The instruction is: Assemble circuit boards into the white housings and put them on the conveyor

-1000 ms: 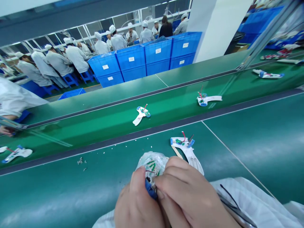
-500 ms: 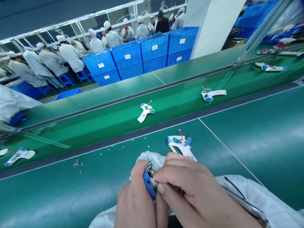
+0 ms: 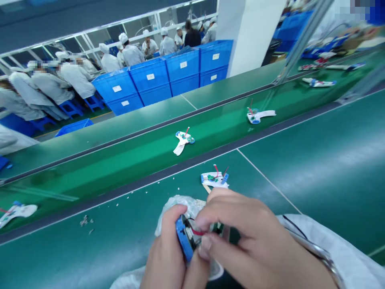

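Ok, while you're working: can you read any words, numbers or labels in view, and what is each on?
No text can be read.
White label on a blue plastic crate: too small to read.
White label on the next crate: too small to read.
Blue plastic part: no readable marking shows.
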The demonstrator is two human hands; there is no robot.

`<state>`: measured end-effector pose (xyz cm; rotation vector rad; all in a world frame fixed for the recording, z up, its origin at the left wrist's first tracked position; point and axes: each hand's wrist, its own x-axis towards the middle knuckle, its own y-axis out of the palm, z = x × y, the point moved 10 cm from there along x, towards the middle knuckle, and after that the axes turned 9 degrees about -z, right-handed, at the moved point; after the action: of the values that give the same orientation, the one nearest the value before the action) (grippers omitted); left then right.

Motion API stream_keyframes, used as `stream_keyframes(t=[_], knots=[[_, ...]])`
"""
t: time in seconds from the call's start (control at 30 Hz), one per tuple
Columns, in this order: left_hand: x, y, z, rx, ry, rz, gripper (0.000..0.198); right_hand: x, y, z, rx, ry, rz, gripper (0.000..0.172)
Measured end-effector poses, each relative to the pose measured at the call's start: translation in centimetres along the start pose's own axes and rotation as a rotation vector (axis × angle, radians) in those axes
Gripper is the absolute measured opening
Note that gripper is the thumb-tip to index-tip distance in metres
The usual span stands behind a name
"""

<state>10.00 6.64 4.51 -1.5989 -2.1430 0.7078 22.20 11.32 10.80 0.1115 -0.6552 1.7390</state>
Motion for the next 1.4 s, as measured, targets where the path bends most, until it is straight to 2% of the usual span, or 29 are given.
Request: stream_keyframes(t=[0.07,0.1,0.13,0.3,0.4,0.5,0.63,0.73,0.8,0.93,1.03,1.1,1.2,1.3,1.4], knots=[[2.5,2.4,-1.6,0.023,0.062,0.135,0.033,1.3,-2.3,-2.9,-0.111,0.016,-0.059,0.012],[4.2,4.1,-2.5,0.060,0.114,0.209,0.031,2.0,-4.0,-5.4,-0.215,0.081,-0.102,0.013],[6.2,6.0,-3.5,0.123,0.189,0.262,0.029,2.4,-6.2,-9.0,-0.366,0.227,-0.138,0.015],[18.3,14.9,-8.6,0.301,0.395,0.168,0.034,4.8,-17.2,-22.9,-0.655,0.485,-0.243,0.020],[23.6,19.8,-10.5,0.408,0.458,0.115,0.036,6.2,-23.1,-29.9,-0.804,0.602,-0.277,0.023],[26.9,23.4,-10.3,0.494,0.480,0.133,0.036,8.4,-27.4,-35.4,-0.929,0.667,-0.294,0.027],[28.9,26.7,-8.2,0.585,0.486,0.234,0.034,12.1,-31.0,-40.4,-1.066,0.688,-0.301,0.034],[29.2,27.8,-7.4,0.609,0.506,0.296,0.036,14.5,-32.6,-42.8,-1.143,0.679,-0.288,0.036],[29.1,27.4,-7.0,0.620,0.534,0.306,0.038,15.8,-33.4,-44.3,-1.170,0.677,-0.241,0.036],[29.4,24.2,-4.7,0.700,0.520,0.222,0.042,17.4,-34.9,-46.8,-1.198,0.705,-0.103,0.033],[30.6,21.6,-1.1,0.814,0.362,0.098,0.042,17.6,-35.8,-47.5,-1.220,0.740,-0.048,0.032],[31.5,21.3,0.8,0.872,0.264,0.059,0.040,17.0,-35.9,-47.2,-1.231,0.752,-0.045,0.032],[32.6,23.1,1.6,0.889,0.216,0.113,0.033,15.2,-35.4,-45.8,-1.229,0.744,-0.074,0.032],[32.8,24.0,0.1,0.855,0.225,0.167,0.029,12.0,-34.8,-43.3,-1.189,0.726,-0.099,0.029],[30.9,22.2,-2.6,0.806,0.249,0.168,0.027,7.1,-34.3,-39.8,-1.131,0.695,-0.111,0.024]])
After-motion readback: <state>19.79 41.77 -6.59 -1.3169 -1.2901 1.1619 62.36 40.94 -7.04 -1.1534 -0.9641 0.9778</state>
